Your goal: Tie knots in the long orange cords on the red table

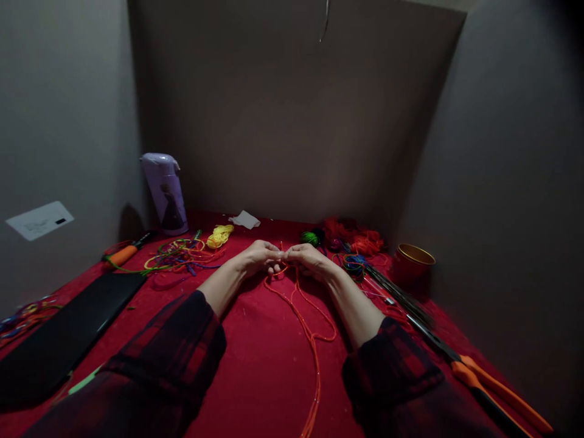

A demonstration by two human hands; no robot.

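Orange-red cord [314, 353] runs up over the red cloth from the near edge, forms loose loops, and ends between my fingers. My left hand [262, 255] pinches the cord with thumb and forefinger. Right beside it, my right hand [306, 257] is closed on the same cord, the fingertips of both hands meeting. A short tip of cord pokes up above the fingertips. Whether there is a knot inside the pinch is hidden by the fingers.
Left: a purple bottle [166, 194], yellow yarn [220, 236], tangled coloured cords [177, 252], an orange-handled tool [123, 254] and a black slab [73, 334]. Right: red yarn [365, 241], a green ball [311, 237], a red cup [413, 261] and orange-handled scissors [469, 368]. Grey walls enclose the cloth.
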